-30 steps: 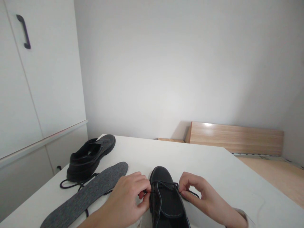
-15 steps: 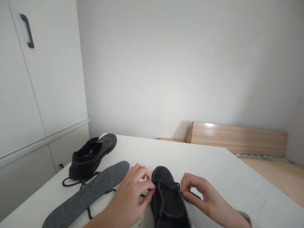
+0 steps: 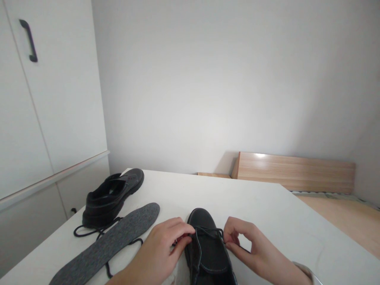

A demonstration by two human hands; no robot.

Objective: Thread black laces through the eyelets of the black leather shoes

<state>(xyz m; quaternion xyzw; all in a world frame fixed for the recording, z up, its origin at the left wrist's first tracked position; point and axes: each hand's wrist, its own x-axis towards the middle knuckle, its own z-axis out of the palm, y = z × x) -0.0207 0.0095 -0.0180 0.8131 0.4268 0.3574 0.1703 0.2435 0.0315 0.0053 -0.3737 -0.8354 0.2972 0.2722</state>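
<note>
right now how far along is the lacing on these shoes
Done: one lace crossing shows over the near shoe, toe pointing away. In hand: the left hand and right hand each pinch the lace at that shoe's sides. Left: the far shoe lies on the table with its lace loose, and the grey insole lies outside both shoes.

This looks like a room in a home, most likely a bedroom. White wardrobe doors (image 3: 44,99) with a dark handle (image 3: 29,40) fill the left side, plain grey-white walls (image 3: 208,79) run behind, and a low light-wood board (image 3: 293,171) sits against the far wall, possibly a bed's headboard, though that's hard to tell from here. Warm wooden flooring (image 3: 341,217) shows on the right. A white table (image 3: 267,213) carries ordinary black shoes (image 3: 111,196) and a loose grey insole (image 3: 103,245).
</note>
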